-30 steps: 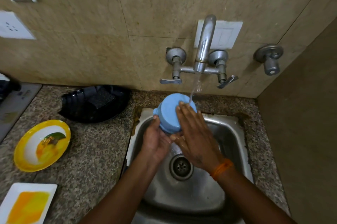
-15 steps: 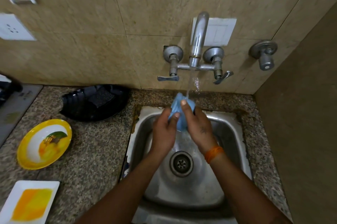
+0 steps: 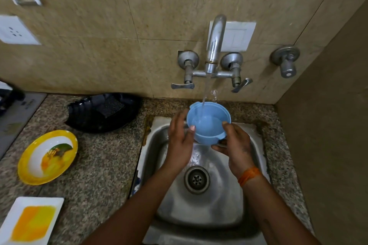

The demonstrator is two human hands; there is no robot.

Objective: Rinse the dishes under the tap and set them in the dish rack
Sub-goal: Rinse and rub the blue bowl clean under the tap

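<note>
Head view: we hold the blue bowl [image 3: 209,123] mouth-up under the tap [image 3: 214,45] stream, centre frame above the sink [image 3: 199,205] — right hand [image 3: 236,145] pinching its near rim, left hand [image 3: 180,135] pressed on its left side, both equally near.

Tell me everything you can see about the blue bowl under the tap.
The blue bowl looks like smooth light-blue plastic, round, with small tab handles on its rim. It is held mouth up, tilted slightly, above the sink. The water stream from the tap falls into it. The left hand holds its left side; the right hand grips its near right rim.
</note>
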